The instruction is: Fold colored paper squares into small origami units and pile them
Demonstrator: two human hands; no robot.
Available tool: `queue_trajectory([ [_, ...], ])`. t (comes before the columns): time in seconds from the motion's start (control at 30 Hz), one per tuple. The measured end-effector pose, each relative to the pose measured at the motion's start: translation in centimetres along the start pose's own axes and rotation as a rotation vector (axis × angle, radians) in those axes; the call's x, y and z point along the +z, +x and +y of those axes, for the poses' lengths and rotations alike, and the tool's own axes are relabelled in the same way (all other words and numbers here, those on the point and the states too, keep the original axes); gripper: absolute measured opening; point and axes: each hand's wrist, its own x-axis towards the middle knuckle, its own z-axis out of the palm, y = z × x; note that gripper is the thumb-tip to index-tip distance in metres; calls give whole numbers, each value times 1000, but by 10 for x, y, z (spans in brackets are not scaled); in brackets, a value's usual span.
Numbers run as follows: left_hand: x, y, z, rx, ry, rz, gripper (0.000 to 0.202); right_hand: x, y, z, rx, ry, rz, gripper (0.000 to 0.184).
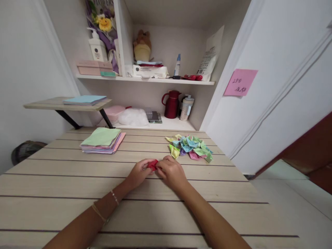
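Between my two hands is a small folded piece of red paper [153, 165], held just above the middle of the table. My left hand [140, 172] pinches its left side, and my right hand [171, 172] grips the right side with curled fingers. Parts of the paper are hidden behind the fingers. Beyond my right hand lies a pile of folded paper boats [190, 143] in blue, green, yellow, pink and purple. To the far left of my hands sits a stack of square coloured paper [101, 137], with a green sheet on top.
The slatted wooden table [77, 186] carries a small raised shelf [46, 104] at its left, with blue paper [85, 100] on it. Behind stand a dark red jug [172, 104] and a light tumbler [186, 108]. A pink note [240, 82] sticks to the right wall.
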Motion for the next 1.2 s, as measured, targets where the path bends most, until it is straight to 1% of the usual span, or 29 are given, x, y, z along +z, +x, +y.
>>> queue_trajectory([
  [0.07, 0, 1, -2, -22, -8, -38, 30, 1, 0, 2, -30, 25, -25, 10],
  [0.2, 1, 1, 0, -58, -52, -57, 25, 2, -1, 4, -37, 59, -66, 10],
  [0.33, 0, 1, 1, -59, -90, -108, 34, 1, -1, 5, -37, 86, -81, 9],
  [0.43, -1, 2, 0, -65, -111, -125, 36, 0, -1, 4, 3, 165, -68, 10],
  [0.5, -2, 3, 0, -104, -156, -113, 35, 0, 0, 2, 58, 252, -34, 15],
  [0.57, -3, 3, 2, -140, -208, -73, 35, 0, 0, 0, 139, 363, 25, 24],
  [0.67, -3, 2, 6, -182, -253, -21, 36, 2, 1, 0, 323, 588, 101, 34],
  [0.73, -4, 1, 9, -212, -257, -15, 37, 5, 1, 4, 453, 749, 101, 30],
  [0.83, -3, 0, 14, -247, -268, -23, 38, 8, 1, 11, 590, 953, 66, 19],
  [0.9, -3, 0, 16, -261, -291, -27, 36, 10, 1, 14, 659, 1088, 70, 21],
  [0.97, -3, 0, 18, -270, -318, -36, 33, 10, 1, 15, 719, 1203, 83, 25],
  [1.03, -4, 0, 19, -270, -345, -52, 32, 9, 1, 14, 757, 1270, 95, 27],
  [1.2, -5, 1, 17, -250, -382, -75, 32, 8, 2, 12, 766, 1301, 111, 28],
])
